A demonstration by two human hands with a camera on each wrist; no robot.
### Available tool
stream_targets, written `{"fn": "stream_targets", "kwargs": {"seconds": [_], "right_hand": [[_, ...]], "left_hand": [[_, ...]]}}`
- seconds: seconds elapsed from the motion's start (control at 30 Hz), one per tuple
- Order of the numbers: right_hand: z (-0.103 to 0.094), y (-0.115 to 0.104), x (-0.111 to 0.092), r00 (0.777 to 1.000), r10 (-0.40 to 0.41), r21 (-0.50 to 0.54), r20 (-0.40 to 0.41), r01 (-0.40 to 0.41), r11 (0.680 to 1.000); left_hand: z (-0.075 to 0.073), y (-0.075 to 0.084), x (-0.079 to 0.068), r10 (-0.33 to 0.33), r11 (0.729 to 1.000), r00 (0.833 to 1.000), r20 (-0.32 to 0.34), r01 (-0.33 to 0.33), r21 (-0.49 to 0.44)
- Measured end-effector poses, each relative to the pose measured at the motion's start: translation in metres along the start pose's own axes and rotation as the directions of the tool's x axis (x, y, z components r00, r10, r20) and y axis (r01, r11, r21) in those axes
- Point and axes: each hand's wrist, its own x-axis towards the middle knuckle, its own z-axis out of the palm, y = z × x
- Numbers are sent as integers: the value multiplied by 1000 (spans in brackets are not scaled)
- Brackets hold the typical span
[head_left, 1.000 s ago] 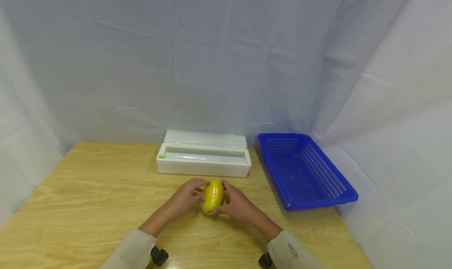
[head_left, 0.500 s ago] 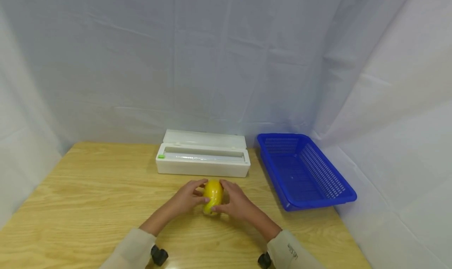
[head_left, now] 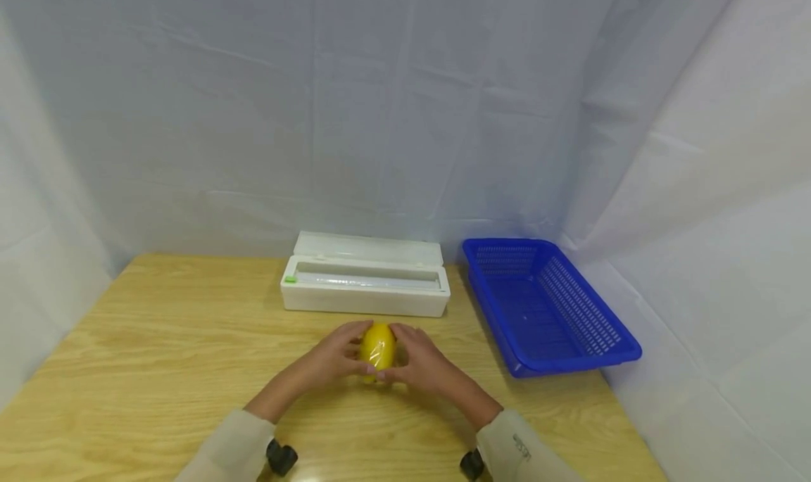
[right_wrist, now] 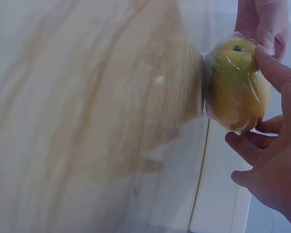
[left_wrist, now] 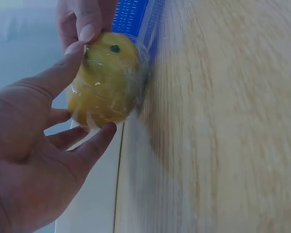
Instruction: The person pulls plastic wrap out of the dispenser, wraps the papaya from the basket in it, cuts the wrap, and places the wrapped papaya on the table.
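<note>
A yellow mango (head_left: 378, 346) with a greenish patch and a dark green stem nub rests on the wooden table (head_left: 190, 341). Clear cling film wraps it, wrinkled and shiny in both wrist views. From the left, my left hand (head_left: 331, 357) holds it, thumb near the stem end and fingertips at the far end, as the left wrist view shows. My right hand (head_left: 423, 359) holds the opposite side in the same way. The two thumbs nearly meet at the mango's near end. The mango's underside is hidden.
Just behind the hands stands a white cling-film box (head_left: 366, 301), lid raised, with a film roll inside and a green slider at its left end. A blue plastic basket (head_left: 507, 327) sits at the right. White sheeting (head_left: 380, 116) hangs behind the table.
The mango has shifted slightly left between my hands. My left thumb has moved over its near end, close to the right thumb. Box and basket stay in place.
</note>
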Motion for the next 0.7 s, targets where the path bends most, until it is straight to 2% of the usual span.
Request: {"fn": "stream_targets", "kwargs": {"seconds": [0.07, 0.17, 0.27, 0.47, 0.7], "right_hand": [[0, 0, 0, 1000, -20, -8, 9, 20, 1000], [1, 0, 1, 999, -48, -26, 22, 48, 998], [1, 0, 1, 999, -39, -37, 33, 40, 999], [3, 2, 0, 998, -18, -1, 54, 18, 1000], [4, 1, 1, 999, -14, -49, 50, 17, 999]], "left_hand": [[-1, -1, 0, 18, 1000, 999, 30, -18, 0], [-3, -3, 0, 4, 1000, 999, 47, -4, 9], [-5, -5, -1, -12, 1000, 998, 55, 12, 5], [-7, -8, -1, 67, 997, 995, 76, -69, 26], [-9, -9, -3, 71, 997, 991, 111, -75, 30]]}}
